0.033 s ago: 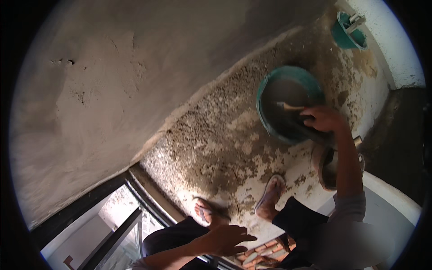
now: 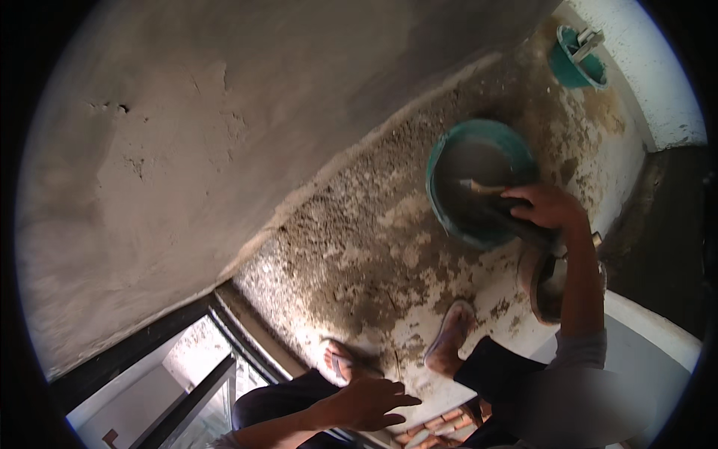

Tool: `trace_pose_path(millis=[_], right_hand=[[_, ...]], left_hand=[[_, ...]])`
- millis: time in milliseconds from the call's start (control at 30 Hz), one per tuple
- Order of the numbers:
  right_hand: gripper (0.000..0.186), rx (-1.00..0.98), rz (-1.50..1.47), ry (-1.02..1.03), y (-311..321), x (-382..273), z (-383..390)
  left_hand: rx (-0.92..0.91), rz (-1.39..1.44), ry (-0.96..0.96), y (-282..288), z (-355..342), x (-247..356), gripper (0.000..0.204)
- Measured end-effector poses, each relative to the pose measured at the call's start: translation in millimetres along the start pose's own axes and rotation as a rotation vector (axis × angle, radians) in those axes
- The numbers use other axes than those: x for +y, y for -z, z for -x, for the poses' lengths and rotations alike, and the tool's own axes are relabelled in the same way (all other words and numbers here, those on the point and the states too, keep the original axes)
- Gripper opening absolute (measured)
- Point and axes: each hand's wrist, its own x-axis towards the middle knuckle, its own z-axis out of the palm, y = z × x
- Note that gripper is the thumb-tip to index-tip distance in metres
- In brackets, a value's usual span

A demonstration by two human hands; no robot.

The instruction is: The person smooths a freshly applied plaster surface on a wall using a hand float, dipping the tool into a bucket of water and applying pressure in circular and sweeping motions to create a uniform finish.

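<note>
My right hand [image 2: 547, 206] reaches over a round green tub [image 2: 434, 176] on the floor, fingers curled at the end of a wooden-handled tool [image 2: 488, 188]. Its pale, metal-looking tip points left over the grey wet mix [image 2: 471, 159] in the tub. Blur hides what kind of tool it is. Just below that hand lies a dark shape inside the tub's near side, too dim to name. My left hand [image 2: 366, 404] hangs in front of my left leg with its fingers spread, holding nothing.
A smaller green bucket [image 2: 567, 69] with a tool in it stands far right. A brown-rimmed container [image 2: 535, 292] sits beside my right forearm. The grey plastered wall [image 2: 172, 150] runs along the left, above a dark window frame [image 2: 142, 340]. Bricks [image 2: 441, 428] lie near my feet.
The whole view has shifted slightly, so tub, floor and feet sit a little lower. My right hand stays at the tub with the wooden-handled tool. The left hand remains spread.
</note>
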Motion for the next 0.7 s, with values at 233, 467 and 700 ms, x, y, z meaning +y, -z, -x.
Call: trace_pose_path(millis=[233,467,700], right_hand=[[0.048,1.011,-1.219,0.301,-34,-70,-46],[0.061,1.677,-0.934,0.587,-16,-249,-114],[0.050,1.933,-0.336,0.811,41,-313,-130]], left_hand=[[0.087,-0.281,-0.097,37,4,-89,0.051],[0.089,-0.484,-0.163,11,-47,-131,0.043],[0.035,-0.393,0.224,26,-27,-126,0.047]])
